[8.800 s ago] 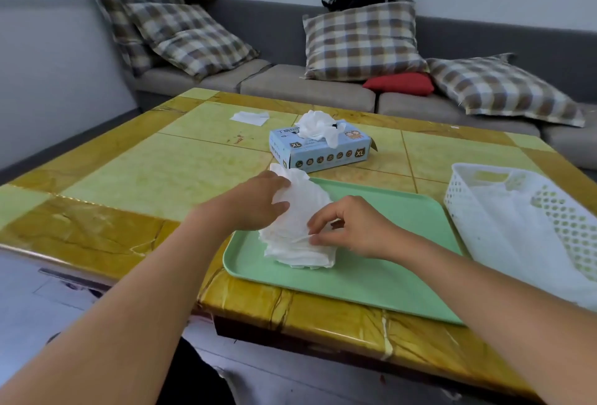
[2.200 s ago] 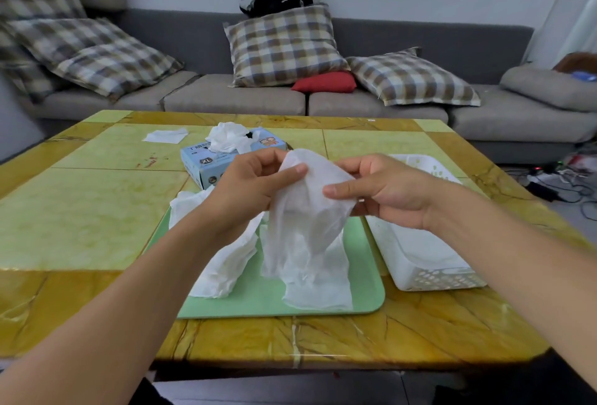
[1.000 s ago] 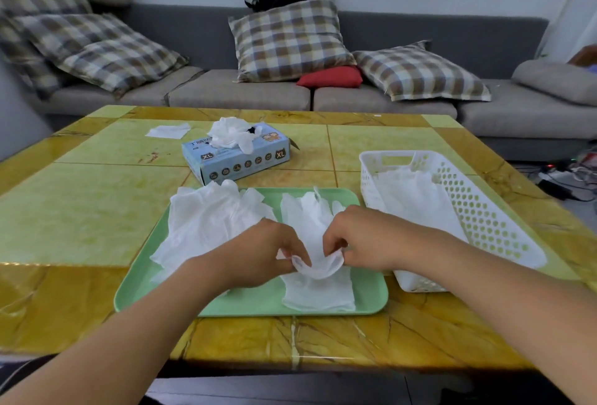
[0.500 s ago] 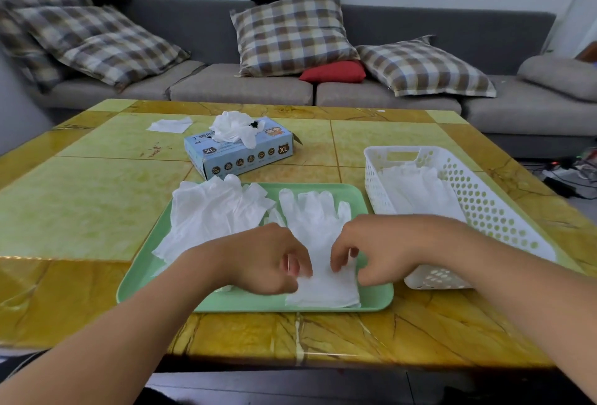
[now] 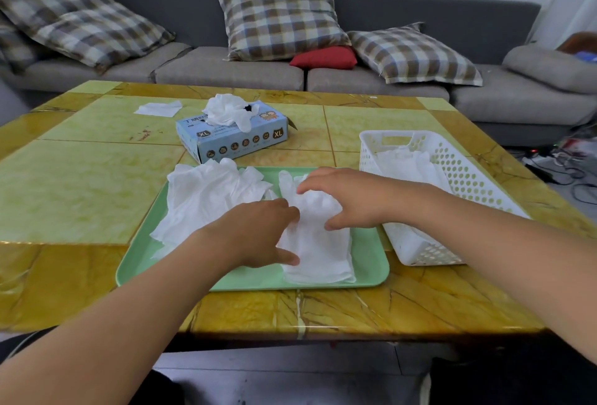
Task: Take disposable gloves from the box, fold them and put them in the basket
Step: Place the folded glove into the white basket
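Note:
A white disposable glove lies flat on the green tray, its fingers pointing away from me. My left hand rests on the glove's left edge with fingers stretched out. My right hand arches over the finger end, fingertips and thumb touching it. A loose pile of gloves covers the tray's left half. Behind the tray stands the blue glove box, with gloves bulging from its top. The white perforated basket sits right of the tray, with folded gloves in it.
A small white piece lies at the table's far left. The yellow-green table ends just in front of the tray. A grey sofa with checked cushions runs behind the table. Cables lie on the floor at right.
Both hands have let go of the glove's cuff end, which they pinched half a second ago, and moved up onto its middle and fingers. The glove now lies flat.

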{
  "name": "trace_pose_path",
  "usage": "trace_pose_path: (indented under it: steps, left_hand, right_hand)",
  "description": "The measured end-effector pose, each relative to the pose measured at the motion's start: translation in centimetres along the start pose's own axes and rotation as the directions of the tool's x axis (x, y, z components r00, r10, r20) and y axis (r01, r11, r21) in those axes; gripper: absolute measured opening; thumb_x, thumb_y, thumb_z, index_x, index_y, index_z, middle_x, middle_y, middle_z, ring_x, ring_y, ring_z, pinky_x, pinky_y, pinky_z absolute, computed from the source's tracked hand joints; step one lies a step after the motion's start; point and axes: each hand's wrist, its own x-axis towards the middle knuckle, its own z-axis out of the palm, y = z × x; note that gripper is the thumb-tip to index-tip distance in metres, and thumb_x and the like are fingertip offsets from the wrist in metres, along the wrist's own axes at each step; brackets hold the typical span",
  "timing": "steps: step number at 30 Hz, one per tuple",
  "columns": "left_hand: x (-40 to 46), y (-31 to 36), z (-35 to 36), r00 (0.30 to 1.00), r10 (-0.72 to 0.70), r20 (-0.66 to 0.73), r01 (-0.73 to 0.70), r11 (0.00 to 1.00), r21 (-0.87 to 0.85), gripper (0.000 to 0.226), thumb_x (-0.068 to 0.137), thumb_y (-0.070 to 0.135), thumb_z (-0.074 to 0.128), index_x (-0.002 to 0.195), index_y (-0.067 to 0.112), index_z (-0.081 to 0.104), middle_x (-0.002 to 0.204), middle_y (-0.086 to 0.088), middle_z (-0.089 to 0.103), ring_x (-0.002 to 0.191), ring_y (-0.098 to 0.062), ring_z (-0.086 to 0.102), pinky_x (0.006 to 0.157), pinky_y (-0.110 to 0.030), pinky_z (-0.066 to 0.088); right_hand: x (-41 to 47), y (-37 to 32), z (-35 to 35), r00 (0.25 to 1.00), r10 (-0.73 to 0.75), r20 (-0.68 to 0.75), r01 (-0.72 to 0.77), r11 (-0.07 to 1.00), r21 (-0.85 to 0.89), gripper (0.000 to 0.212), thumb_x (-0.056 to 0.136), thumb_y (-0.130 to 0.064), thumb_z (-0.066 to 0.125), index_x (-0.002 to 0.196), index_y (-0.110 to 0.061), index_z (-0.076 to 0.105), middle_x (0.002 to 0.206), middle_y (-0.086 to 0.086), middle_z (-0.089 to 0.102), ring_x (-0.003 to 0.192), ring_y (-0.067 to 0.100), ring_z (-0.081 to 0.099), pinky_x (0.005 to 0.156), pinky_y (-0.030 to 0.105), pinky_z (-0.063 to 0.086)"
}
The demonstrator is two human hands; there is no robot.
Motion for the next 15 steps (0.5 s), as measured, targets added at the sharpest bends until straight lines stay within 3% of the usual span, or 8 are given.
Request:
trace_pose_path:
  steps: [4,7,9,12,13,15]
  left_hand:
    - [-0.1,0.0,-0.9,0.988,0.113,-0.105,-0.133,0.970,-0.205,0.031,0.084,0.051,0.074,0.105,0.032,0.062,0.097,0.015,0.057,0.083,-0.004,0.052,0.071,-0.016,0.041]
    - [-0.4,0.4,-1.1,0.985,0.170,-0.024,-0.168,0.929,-0.331,0.013,0.086,0.035,0.078,0.095,0.027,0.073,0.087,0.015,0.065,0.080,0.000,0.060,0.069,-0.010,0.045]
    - [-0.7,0.5,-0.7,0.982,0.177,0.065,-0.141,0.919,-0.368,0.012,0.087,0.030,0.077,0.098,0.027,0.075,0.092,0.015,0.067,0.085,0.001,0.062,0.074,-0.012,0.049]
    - [-0.9,0.3,-0.2,0.982,0.173,0.080,-0.133,0.924,-0.360,0.010,0.089,0.030,0.075,0.099,0.029,0.076,0.095,0.014,0.067,0.087,-0.001,0.062,0.082,-0.023,0.053]
    - [-0.9,0.4,-0.2,0.982,0.167,0.085,-0.126,0.924,-0.362,0.011,0.091,0.033,0.072,0.099,0.029,0.076,0.095,0.013,0.068,0.088,-0.002,0.063,0.084,-0.026,0.053]
    - [-1.1,0.7,-0.8,0.983,0.125,0.132,-0.060,0.908,-0.415,0.033,0.092,0.057,0.061,0.103,0.029,0.075,0.097,0.012,0.068,0.091,-0.003,0.062,0.089,-0.030,0.052]
  right_hand:
    - [-4.2,-0.1,1.1,0.990,-0.053,0.134,0.061,0.997,-0.053,0.041,0.085,-0.013,0.074,0.119,-0.033,0.064,0.121,-0.014,0.058,0.111,0.006,0.052,0.093,0.030,0.049]
    - [-4.7,-0.1,2.3,0.989,-0.055,0.139,0.075,0.988,-0.139,0.040,0.081,-0.015,0.074,0.113,-0.037,0.063,0.115,-0.017,0.057,0.104,0.010,0.056,0.083,0.036,0.053]
    - [-4.5,-0.3,2.8,0.985,-0.102,0.136,0.125,0.977,-0.174,0.037,0.081,-0.020,0.074,0.112,-0.036,0.064,0.112,-0.016,0.057,0.098,0.011,0.056,0.078,0.036,0.052]
    - [-4.1,-0.7,3.8,0.969,-0.185,0.162,0.218,0.952,-0.215,0.030,0.086,-0.017,0.065,0.112,-0.031,0.067,0.107,-0.010,0.059,0.095,0.016,0.059,0.075,0.040,0.053]
    - [-4.0,-0.8,4.2,0.967,-0.200,0.159,0.231,0.949,-0.213,0.028,0.088,-0.017,0.062,0.113,-0.029,0.068,0.107,-0.007,0.060,0.095,0.018,0.061,0.076,0.042,0.053]
    - [-4.0,-0.7,4.2,0.974,-0.193,0.121,0.209,0.968,-0.141,0.024,0.092,-0.019,0.060,0.114,-0.025,0.069,0.108,-0.005,0.063,0.096,0.020,0.062,0.081,0.044,0.054]
